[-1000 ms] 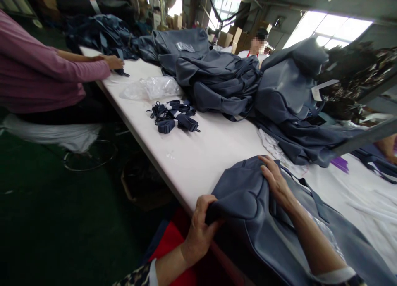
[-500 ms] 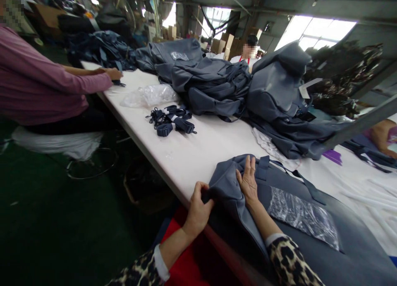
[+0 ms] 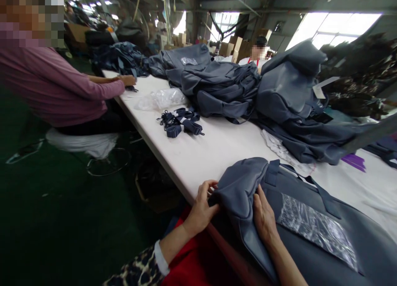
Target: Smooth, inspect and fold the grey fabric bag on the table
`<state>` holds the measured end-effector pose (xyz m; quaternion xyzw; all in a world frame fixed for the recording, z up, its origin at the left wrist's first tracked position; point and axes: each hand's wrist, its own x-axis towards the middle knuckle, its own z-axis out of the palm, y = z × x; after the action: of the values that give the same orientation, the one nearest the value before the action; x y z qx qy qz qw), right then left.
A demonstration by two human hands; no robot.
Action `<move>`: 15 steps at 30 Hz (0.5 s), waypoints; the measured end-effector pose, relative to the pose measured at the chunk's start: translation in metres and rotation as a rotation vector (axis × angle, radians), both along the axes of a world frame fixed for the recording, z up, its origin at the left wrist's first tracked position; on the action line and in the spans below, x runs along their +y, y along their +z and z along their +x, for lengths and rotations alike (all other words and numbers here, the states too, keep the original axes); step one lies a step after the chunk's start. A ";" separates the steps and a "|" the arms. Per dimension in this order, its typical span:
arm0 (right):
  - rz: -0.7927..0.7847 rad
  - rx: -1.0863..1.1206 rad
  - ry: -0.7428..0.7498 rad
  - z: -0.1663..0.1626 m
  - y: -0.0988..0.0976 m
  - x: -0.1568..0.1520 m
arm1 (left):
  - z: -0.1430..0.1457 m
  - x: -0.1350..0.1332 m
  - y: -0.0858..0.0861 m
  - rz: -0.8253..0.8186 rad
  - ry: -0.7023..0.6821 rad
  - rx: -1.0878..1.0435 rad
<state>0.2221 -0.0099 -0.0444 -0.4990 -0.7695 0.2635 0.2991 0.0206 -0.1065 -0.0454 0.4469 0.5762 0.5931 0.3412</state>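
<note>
A large slate-blue duffel bag (image 3: 310,232) lies across the near edge of the white table (image 3: 173,162). It carries a clear plastic-covered panel (image 3: 319,228) and dark webbing handles (image 3: 325,199). At the bag's left end, my left hand (image 3: 203,209) grips the edge, thumb below and fingers curled over it. My right hand (image 3: 265,215) lies with fingers stretched along the piped seam, pressing the fabric just left of the panel. The tip of the bag's end bulges between my two hands. Its underside is hidden.
Several rolled navy straps (image 3: 181,122) and a crumpled clear plastic bag (image 3: 164,99) lie farther up the table. More slate-blue bags (image 3: 220,87) are piled behind. A co-worker in a pink top (image 3: 71,87) sits at the left edge. Purple pieces (image 3: 353,162) lie at right.
My right hand has slid down from the bag's top toward me, along the seam. My left hand keeps its place at the bag's end, which now looks fuller. The view has shifted left.
</note>
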 end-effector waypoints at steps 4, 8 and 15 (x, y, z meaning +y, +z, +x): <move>0.198 -0.223 0.211 -0.004 -0.015 0.009 | -0.009 0.006 0.004 0.000 -0.099 0.152; 0.370 -0.401 0.229 -0.009 -0.026 0.012 | 0.004 0.007 0.001 0.040 0.024 0.078; 0.394 -0.296 0.196 -0.008 -0.028 0.002 | 0.018 0.000 -0.002 0.035 0.155 -0.110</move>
<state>0.2140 -0.0079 -0.0720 -0.3876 -0.8859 0.0605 0.2476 0.0387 -0.1060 -0.0478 0.3738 0.5790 0.6514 0.3173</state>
